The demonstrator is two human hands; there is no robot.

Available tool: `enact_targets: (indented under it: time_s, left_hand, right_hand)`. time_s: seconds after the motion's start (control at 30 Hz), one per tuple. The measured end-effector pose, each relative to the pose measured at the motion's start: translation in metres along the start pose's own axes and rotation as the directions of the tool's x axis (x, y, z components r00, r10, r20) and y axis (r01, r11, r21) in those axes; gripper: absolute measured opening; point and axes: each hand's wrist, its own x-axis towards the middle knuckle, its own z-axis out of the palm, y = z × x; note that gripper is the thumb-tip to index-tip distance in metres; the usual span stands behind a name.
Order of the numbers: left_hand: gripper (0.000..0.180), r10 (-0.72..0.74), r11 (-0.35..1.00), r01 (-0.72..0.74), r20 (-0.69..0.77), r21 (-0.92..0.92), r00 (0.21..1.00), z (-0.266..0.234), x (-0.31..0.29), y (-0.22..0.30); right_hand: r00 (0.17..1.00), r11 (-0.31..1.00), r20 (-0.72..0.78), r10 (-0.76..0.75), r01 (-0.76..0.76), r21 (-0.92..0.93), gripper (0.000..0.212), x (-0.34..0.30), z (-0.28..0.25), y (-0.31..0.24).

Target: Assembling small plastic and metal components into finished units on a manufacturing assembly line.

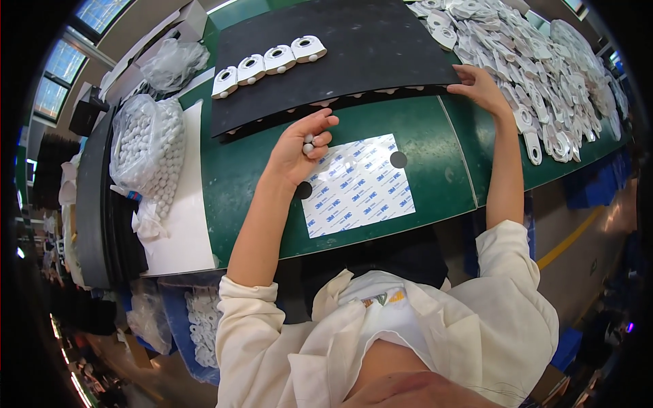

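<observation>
Balls point(308, 147) rest in the curled left hand point(292, 155)

Bright, fairly even light is cast over the black board point(381, 47), and pale daylight is admitted through windows point(61, 64) well to its left. A dark band of shadow is laid beneath its near edge. Below it, a soft sheen is picked up by the green tabletop point(435, 170). Far from the board, straight edges are bent, the background is dimmed and blurred, and the corners are blackened.
</observation>
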Motion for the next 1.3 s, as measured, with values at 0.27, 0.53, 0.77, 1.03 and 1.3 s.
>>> enact_targets:
  time_s: [0.27,0.53,0.77,1.03,1.3]
  left_hand:
    - [0.042,0.011,1.000,-0.011,0.031,-0.013,0.999,-0.001,-0.010,0.003]
    - [0.034,0.029,0.999,-0.030,-0.020,-0.017,0.999,0.013,-0.011,-0.003]
    - [0.029,0.002,0.999,-0.006,0.084,0.049,0.996,-0.001,-0.007,-0.002]
    - [0.026,0.060,0.996,-0.059,-0.003,0.072,0.998,0.016,-0.010,-0.001]
    - [0.023,0.077,0.996,-0.079,0.053,0.036,0.996,0.007,-0.009,-0.001]
  right_hand:
    - [0.990,0.994,-0.138,-0.025,0.010,-0.107,0.047,-0.005,-0.001,-0.016]
    - [0.682,0.707,-0.730,0.038,-0.535,-0.463,0.054,-0.032,-0.049,0.021]
    - [0.622,0.666,-0.722,0.303,-0.680,-0.307,0.046,-0.038,-0.059,0.016]
    - [0.561,0.910,-0.798,-0.221,-0.175,-0.375,0.024,-0.067,-0.008,-0.049]
    - [0.946,0.895,-0.046,-0.320,0.286,-0.342,0.025,-0.097,0.050,-0.072]
